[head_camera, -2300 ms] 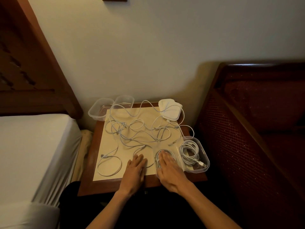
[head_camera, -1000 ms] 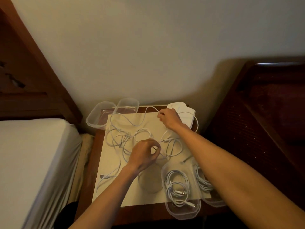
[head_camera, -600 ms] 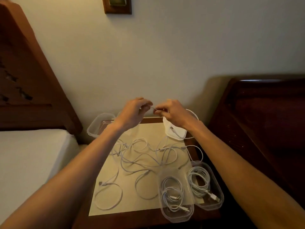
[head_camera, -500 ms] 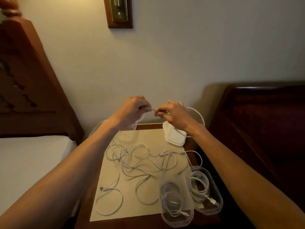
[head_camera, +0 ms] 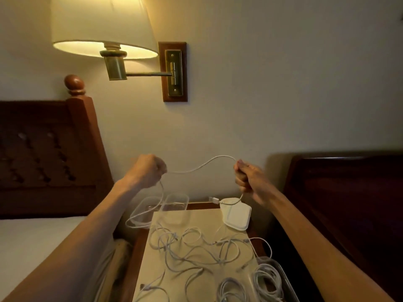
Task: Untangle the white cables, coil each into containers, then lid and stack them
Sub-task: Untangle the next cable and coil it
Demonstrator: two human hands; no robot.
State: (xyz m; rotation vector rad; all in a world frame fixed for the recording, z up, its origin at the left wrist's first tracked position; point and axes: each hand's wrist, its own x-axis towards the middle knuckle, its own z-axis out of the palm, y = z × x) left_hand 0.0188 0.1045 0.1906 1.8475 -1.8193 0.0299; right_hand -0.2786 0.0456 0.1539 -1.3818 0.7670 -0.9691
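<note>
Both hands have risen and parted, left hand (head_camera: 146, 171) and right hand (head_camera: 248, 179) each fisted around one white cable (head_camera: 202, 165) sagging between their fingers.

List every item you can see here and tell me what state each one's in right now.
Left hand: closed on the lifted cable.
Right hand: closed on the same cable.
Lifted cable: slack between the hands, plug end dangling.
Cable pile: tangled on the table.
Near containers: unlidded, coils inside.
Far containers: unlidded.
Lids: stacked, unused.
Lamp: lit.
</note>
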